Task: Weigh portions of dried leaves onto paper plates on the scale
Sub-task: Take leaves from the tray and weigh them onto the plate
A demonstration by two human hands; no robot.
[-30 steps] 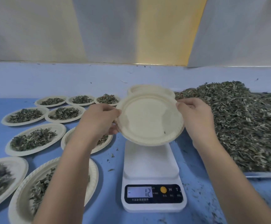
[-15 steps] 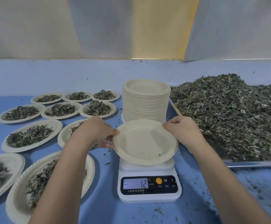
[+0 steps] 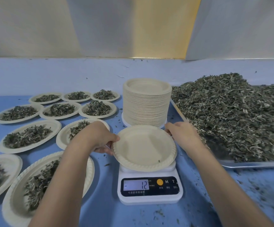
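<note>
An empty cream paper plate [image 3: 143, 147] sits low over the white kitchen scale [image 3: 150, 187], whose display reads -12. My left hand [image 3: 100, 138] grips the plate's left rim, thumb on top. At the plate's far right rim, my right hand [image 3: 182, 133] holds on with curled fingers. One leaf fleck lies in the plate. A big heap of dried leaves [image 3: 234, 115] fills a metal tray [image 3: 254, 163] on the right.
A tall stack of paper plates [image 3: 146, 102] stands just behind the scale. Several plates filled with leaves [image 3: 28, 136] cover the blue table [image 3: 105, 208] on the left, one under my left forearm. Leaf crumbs litter the table at the right front.
Both hands have lowered the empty plate from in front of the stack down onto the scale. The display still reads -12.
</note>
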